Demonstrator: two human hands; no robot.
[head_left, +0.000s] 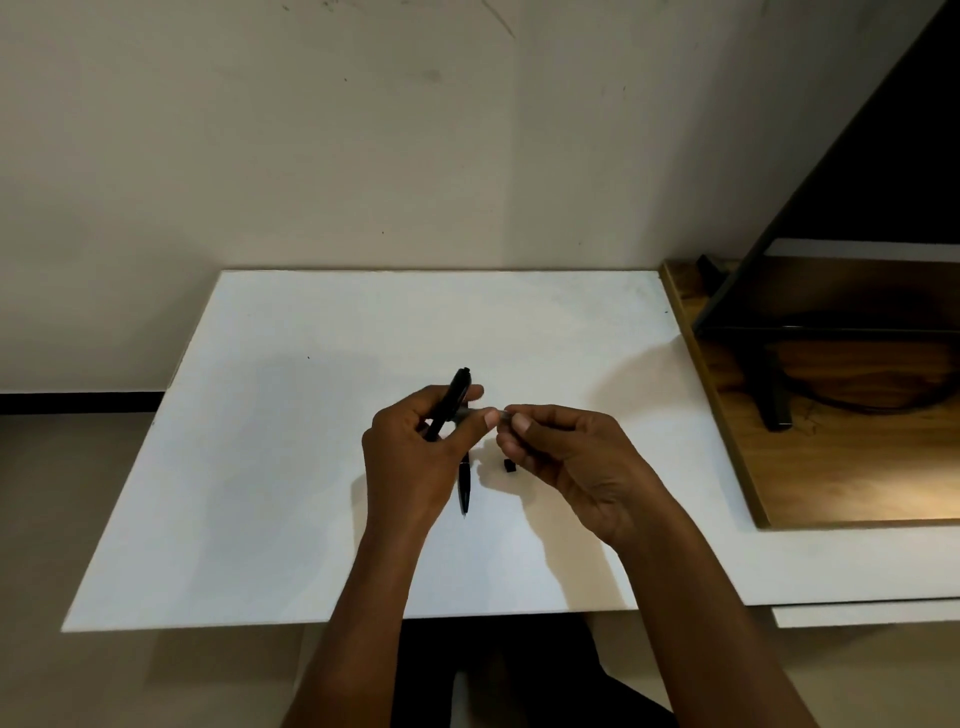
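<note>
My left hand (415, 447) grips a black pen barrel (453, 397) that sticks up and away past the fingers. Its thumb and forefinger also pinch a thin grey part (465, 413) that runs toward my right hand (561, 457). The right hand pinches the other end of that thin part (503, 414) between thumb and forefinger. Below the hands, another black pen piece (464, 486) with a pointed tip lies on the white table (260, 467). A small black bit (509, 466) lies on the table just under the right fingers.
The white table stands against a cream wall (363, 156). To the right sits a wooden board (857, 441) with a dark metal stand (774, 374) on it. The table's front edge is close to my body.
</note>
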